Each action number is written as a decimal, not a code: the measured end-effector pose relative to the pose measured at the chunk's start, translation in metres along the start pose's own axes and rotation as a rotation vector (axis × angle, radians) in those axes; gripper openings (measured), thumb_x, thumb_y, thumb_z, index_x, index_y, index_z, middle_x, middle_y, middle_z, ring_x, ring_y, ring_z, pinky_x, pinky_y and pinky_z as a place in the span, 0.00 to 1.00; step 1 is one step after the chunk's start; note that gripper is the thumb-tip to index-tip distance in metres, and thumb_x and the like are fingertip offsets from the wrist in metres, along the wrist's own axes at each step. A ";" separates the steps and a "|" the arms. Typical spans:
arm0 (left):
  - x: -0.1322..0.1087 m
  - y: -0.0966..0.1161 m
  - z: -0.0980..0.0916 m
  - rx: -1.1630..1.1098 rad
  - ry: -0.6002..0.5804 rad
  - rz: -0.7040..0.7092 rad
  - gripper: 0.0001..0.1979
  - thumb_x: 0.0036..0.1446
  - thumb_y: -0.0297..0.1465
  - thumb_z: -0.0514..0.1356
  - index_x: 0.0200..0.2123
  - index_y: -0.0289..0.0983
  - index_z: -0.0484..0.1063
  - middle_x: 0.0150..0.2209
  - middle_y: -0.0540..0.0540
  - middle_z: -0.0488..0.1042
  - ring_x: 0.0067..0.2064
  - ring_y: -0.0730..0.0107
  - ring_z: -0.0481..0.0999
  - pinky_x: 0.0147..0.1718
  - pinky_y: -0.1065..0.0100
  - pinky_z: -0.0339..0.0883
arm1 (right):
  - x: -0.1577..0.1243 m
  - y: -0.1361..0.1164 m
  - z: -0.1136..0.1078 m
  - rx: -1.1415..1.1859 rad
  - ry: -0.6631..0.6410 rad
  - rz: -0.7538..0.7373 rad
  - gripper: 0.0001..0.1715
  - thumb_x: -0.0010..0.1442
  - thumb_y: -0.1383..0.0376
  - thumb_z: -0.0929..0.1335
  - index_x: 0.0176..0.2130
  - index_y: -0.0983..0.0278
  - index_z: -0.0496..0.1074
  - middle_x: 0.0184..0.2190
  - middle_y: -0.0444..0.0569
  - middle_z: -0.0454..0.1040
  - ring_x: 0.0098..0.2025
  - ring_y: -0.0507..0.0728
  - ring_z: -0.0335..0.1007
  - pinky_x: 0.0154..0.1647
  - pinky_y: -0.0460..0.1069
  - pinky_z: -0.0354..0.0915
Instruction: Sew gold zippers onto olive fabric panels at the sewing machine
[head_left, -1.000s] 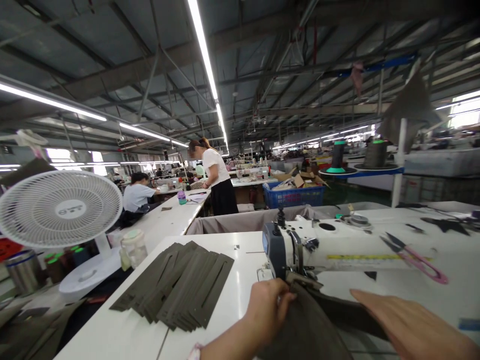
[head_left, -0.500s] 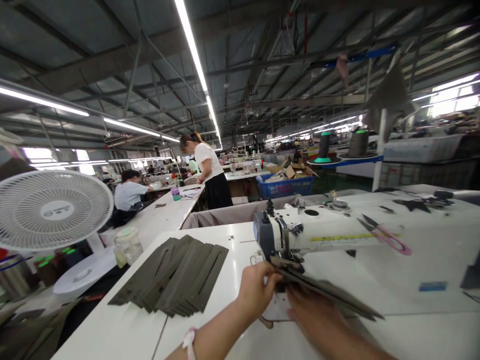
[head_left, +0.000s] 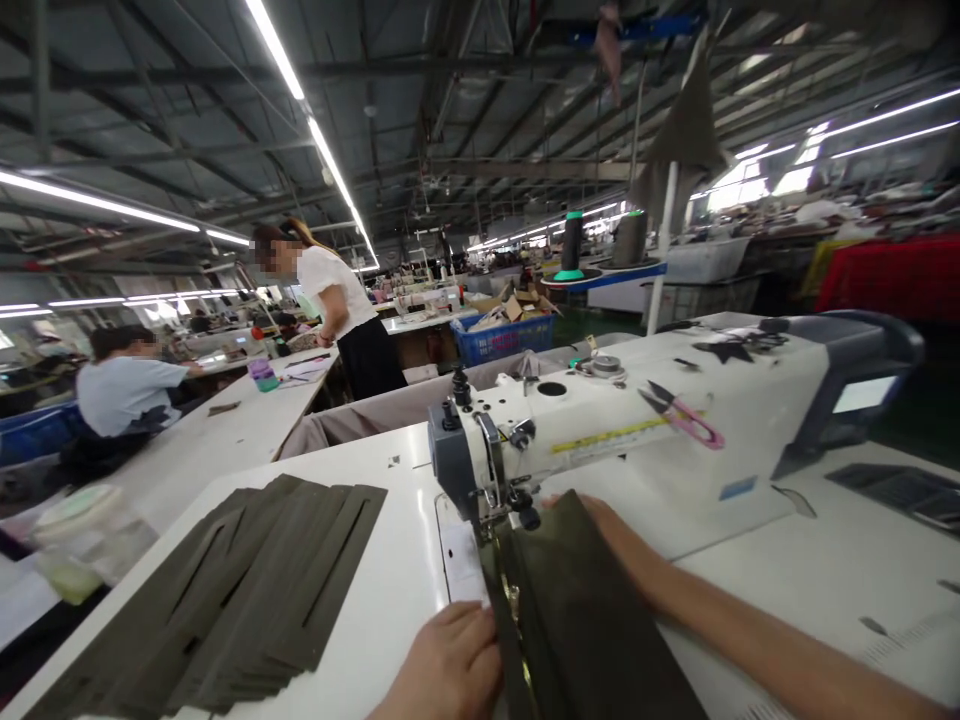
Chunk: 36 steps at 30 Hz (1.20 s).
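A dark olive fabric panel lies at the sewing machine, its far end close to the presser foot. Along its left side runs a gold-toothed zipper. My left hand is closed at the near left edge of this work, fingertips pinched on it. On the far right side, my right hand reaches behind the panel's raised edge, and the fabric hides most of its fingers. To the left, a fanned stack of olive panels with slits rests on the white table.
Pink-handled scissors lie on the machine arm. Thread cones stand behind it. A plastic jar is at the left. Beyond are a standing person, a seated person and a blue crate.
The view has swung right. The fabric, bunched in both hands before, now lies spread with its zipper showing. My left hand has come nearer me; my right hand has moved to the panel's far side.
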<state>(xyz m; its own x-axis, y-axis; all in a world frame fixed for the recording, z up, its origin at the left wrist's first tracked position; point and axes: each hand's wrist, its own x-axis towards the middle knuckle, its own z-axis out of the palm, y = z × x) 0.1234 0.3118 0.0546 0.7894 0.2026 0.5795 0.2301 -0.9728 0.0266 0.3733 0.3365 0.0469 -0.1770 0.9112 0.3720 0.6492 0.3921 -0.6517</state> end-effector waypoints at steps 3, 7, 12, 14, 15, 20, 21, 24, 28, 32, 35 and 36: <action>-0.001 -0.009 0.008 0.049 0.053 -0.087 0.12 0.56 0.23 0.45 0.36 0.35 0.68 0.34 0.43 0.74 0.34 0.70 0.73 0.36 0.67 0.69 | 0.002 0.009 -0.005 0.053 -0.021 -0.005 0.23 0.62 0.55 0.57 0.33 0.67 0.71 0.33 0.53 0.74 0.35 0.59 0.69 0.40 0.52 0.65; 0.006 -0.021 0.026 0.145 0.027 -0.275 0.13 0.53 0.26 0.49 0.40 0.35 0.69 0.41 0.40 0.72 0.46 0.60 0.69 0.46 0.56 0.64 | -0.002 0.013 -0.008 0.179 -0.001 0.013 0.22 0.58 0.52 0.60 0.36 0.66 0.72 0.37 0.54 0.74 0.40 0.62 0.68 0.46 0.54 0.61; 0.004 -0.027 0.044 0.275 0.180 -0.237 0.09 0.54 0.28 0.50 0.31 0.38 0.70 0.34 0.46 0.73 0.43 0.62 0.69 0.50 0.55 0.56 | -0.001 0.019 -0.017 0.135 0.135 0.281 0.29 0.61 0.52 0.53 0.37 0.66 0.73 0.33 0.52 0.75 0.37 0.60 0.70 0.40 0.51 0.64; 0.004 -0.026 0.040 0.320 0.117 -0.229 0.09 0.54 0.31 0.51 0.31 0.38 0.70 0.35 0.46 0.73 0.44 0.62 0.69 0.50 0.58 0.56 | 0.002 0.020 -0.017 -0.032 0.100 0.294 0.25 0.61 0.54 0.56 0.38 0.66 0.74 0.25 0.49 0.74 0.29 0.58 0.70 0.32 0.50 0.64; 0.005 -0.025 0.038 0.341 0.080 -0.227 0.09 0.54 0.31 0.51 0.31 0.37 0.70 0.36 0.46 0.73 0.45 0.62 0.69 0.50 0.59 0.56 | 0.004 0.021 -0.016 -0.116 0.079 0.272 0.22 0.60 0.56 0.58 0.39 0.66 0.73 0.23 0.47 0.73 0.27 0.57 0.70 0.30 0.49 0.63; 0.008 -0.025 0.035 0.358 0.060 -0.212 0.07 0.52 0.28 0.51 0.30 0.37 0.69 0.34 0.45 0.73 0.41 0.63 0.70 0.50 0.59 0.57 | 0.013 0.025 -0.014 -0.288 0.050 0.180 0.09 0.59 0.65 0.62 0.32 0.64 0.71 0.26 0.46 0.74 0.30 0.55 0.71 0.33 0.47 0.62; 0.008 -0.025 0.038 0.347 0.089 -0.215 0.06 0.51 0.27 0.51 0.29 0.37 0.68 0.33 0.45 0.73 0.40 0.62 0.70 0.49 0.58 0.58 | 0.014 0.026 -0.014 -0.319 0.048 0.172 0.09 0.59 0.67 0.62 0.30 0.64 0.70 0.26 0.46 0.74 0.30 0.56 0.70 0.32 0.48 0.63; 0.006 -0.024 0.044 0.309 0.179 -0.267 0.07 0.46 0.25 0.51 0.29 0.37 0.67 0.33 0.44 0.73 0.39 0.60 0.70 0.47 0.54 0.60 | 0.014 0.019 -0.009 -0.438 0.068 0.144 0.07 0.57 0.72 0.62 0.30 0.67 0.69 0.29 0.54 0.73 0.35 0.62 0.69 0.36 0.55 0.63; 0.002 -0.019 0.039 0.251 0.069 -0.366 0.11 0.47 0.25 0.51 0.36 0.35 0.67 0.39 0.40 0.72 0.42 0.57 0.70 0.42 0.54 0.66 | 0.002 -0.009 0.014 -0.467 0.055 -0.156 0.10 0.58 0.74 0.61 0.37 0.67 0.69 0.38 0.57 0.71 0.42 0.62 0.67 0.45 0.58 0.62; -0.002 -0.020 0.034 0.335 0.084 -0.321 0.21 0.46 0.23 0.49 0.47 0.31 0.63 0.48 0.35 0.68 0.50 0.56 0.68 0.42 0.56 0.70 | -0.014 -0.030 0.037 -0.314 0.009 -0.380 0.20 0.60 0.71 0.58 0.50 0.71 0.66 0.50 0.59 0.68 0.53 0.59 0.62 0.53 0.54 0.61; -0.002 -0.026 0.032 0.354 -0.022 -0.178 0.21 0.48 0.21 0.48 0.47 0.32 0.65 0.49 0.37 0.69 0.51 0.59 0.69 0.44 0.60 0.71 | -0.017 -0.033 0.039 -0.313 -0.062 -0.363 0.22 0.61 0.71 0.57 0.52 0.76 0.65 0.53 0.60 0.65 0.56 0.60 0.58 0.56 0.54 0.59; -0.001 -0.028 0.031 0.352 -0.052 -0.151 0.20 0.49 0.20 0.48 0.46 0.32 0.66 0.48 0.37 0.69 0.50 0.59 0.69 0.44 0.61 0.71 | -0.017 -0.033 0.038 -0.317 -0.082 -0.358 0.22 0.61 0.71 0.57 0.52 0.77 0.65 0.53 0.61 0.65 0.56 0.61 0.58 0.56 0.54 0.58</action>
<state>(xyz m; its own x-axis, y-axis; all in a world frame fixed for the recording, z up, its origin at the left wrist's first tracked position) 0.1339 0.3419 0.0284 0.7573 0.3546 0.5484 0.5200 -0.8355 -0.1778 0.3268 0.3130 0.0374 -0.4795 0.7381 0.4746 0.7281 0.6365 -0.2544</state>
